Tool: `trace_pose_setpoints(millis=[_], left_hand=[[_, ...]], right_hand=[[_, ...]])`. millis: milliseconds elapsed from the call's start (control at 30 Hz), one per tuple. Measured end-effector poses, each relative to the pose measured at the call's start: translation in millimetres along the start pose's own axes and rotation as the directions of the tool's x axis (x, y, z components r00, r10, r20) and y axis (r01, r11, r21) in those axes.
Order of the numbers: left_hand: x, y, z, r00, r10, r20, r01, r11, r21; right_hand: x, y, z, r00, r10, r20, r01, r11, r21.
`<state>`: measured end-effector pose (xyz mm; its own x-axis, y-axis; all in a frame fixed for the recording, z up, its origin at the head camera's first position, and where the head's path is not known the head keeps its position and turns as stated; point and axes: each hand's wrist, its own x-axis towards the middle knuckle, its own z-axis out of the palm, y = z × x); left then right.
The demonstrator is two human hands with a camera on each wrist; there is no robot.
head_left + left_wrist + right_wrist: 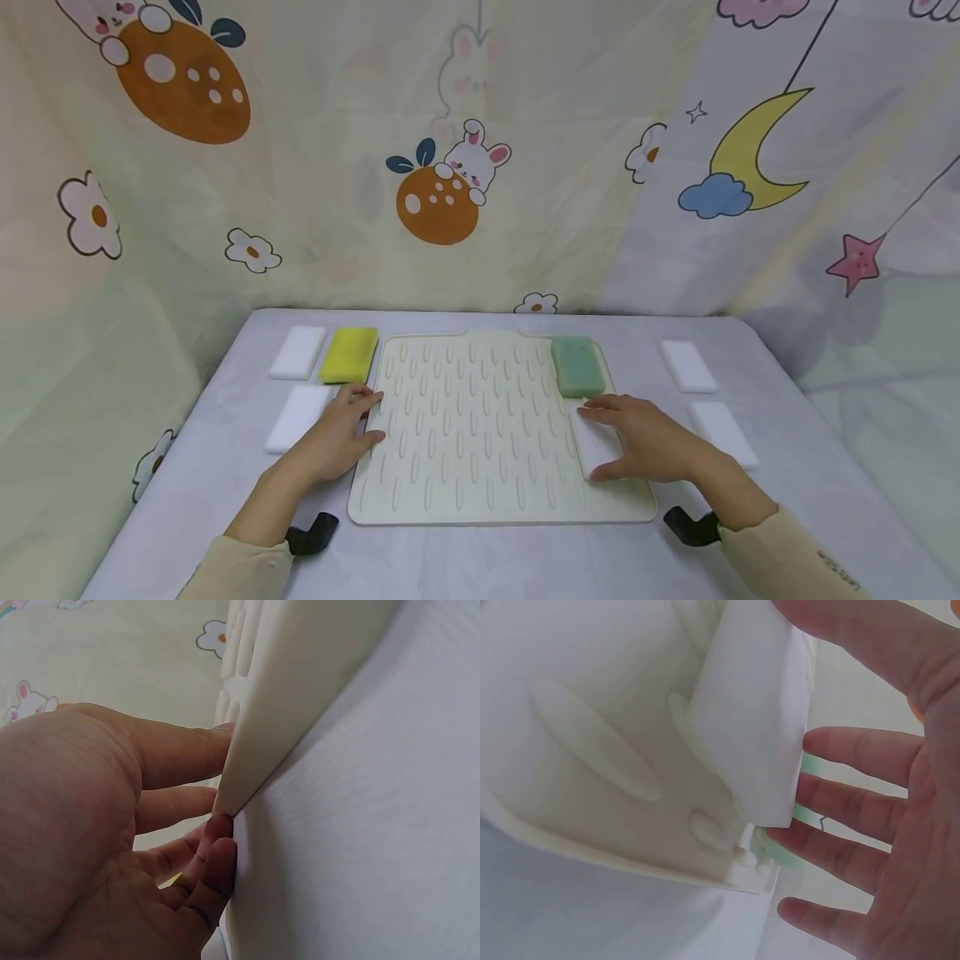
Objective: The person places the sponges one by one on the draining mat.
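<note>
A cream drainage mat (480, 433) with raised oval ridges lies on the table. My left hand (341, 437) is at its left edge; in the left wrist view the thumb (187, 754) and fingertips touch the mat's side. On the mat's right part lies a white sponge (597, 442). My right hand (652, 437) holds it between the thumb at its near end and fingers at its far end. In the right wrist view the white sponge (754, 727) has several fingertips along one side. Just beyond it, a green sponge (577, 367) sits on the mat.
Left of the mat are a yellow sponge (349, 354), a white block (297, 352) and a second white block (300, 417) partly behind my left hand. Two white blocks lie on the right, one farther back (688, 367), one nearer (722, 433). A patterned curtain (322, 167) hangs behind the table.
</note>
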<state>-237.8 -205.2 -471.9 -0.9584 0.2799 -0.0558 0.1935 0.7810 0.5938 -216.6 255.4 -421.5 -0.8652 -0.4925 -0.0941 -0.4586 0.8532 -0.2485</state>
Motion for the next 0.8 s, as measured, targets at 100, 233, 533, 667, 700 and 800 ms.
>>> trace_pose_setpoints(millis=[100,233,533,667,700,800], left_hand=[[-0.3,0.5,-0.7,1.0,-0.001,0.002,0.001,1.0,-0.002],[-0.3,0.9,-1.1,1.0,0.001,0.006,-0.001,1.0,0.0],[-0.3,1.8,-1.1,1.0,-0.01,0.009,0.01,1.0,0.003],[-0.3,1.9,-1.4,1.0,-0.004,0.005,0.004,1.0,0.006],[-0.3,1.9,-1.5,1.0,-0.003,0.005,0.003,1.0,0.006],[-0.3,1.6,-1.2,1.0,-0.001,0.006,0.001,1.0,0.005]], right_hand=[[0.4,-2.4,-0.1,1.0,0.018,0.006,-0.018,1.0,0.004],[0.1,-3.4,1.2,1.0,0.023,0.004,-0.023,1.0,0.01],[0.0,-3.1,4.9,0.999,0.033,0.0,-0.033,0.999,0.015],[0.2,-2.6,5.9,1.0,0.03,-0.006,-0.03,1.0,0.009],[0.0,-2.5,6.2,1.0,0.029,-0.009,-0.028,1.0,0.008],[-0.4,-1.9,7.2,1.0,0.024,-0.016,-0.024,1.0,0.0]])
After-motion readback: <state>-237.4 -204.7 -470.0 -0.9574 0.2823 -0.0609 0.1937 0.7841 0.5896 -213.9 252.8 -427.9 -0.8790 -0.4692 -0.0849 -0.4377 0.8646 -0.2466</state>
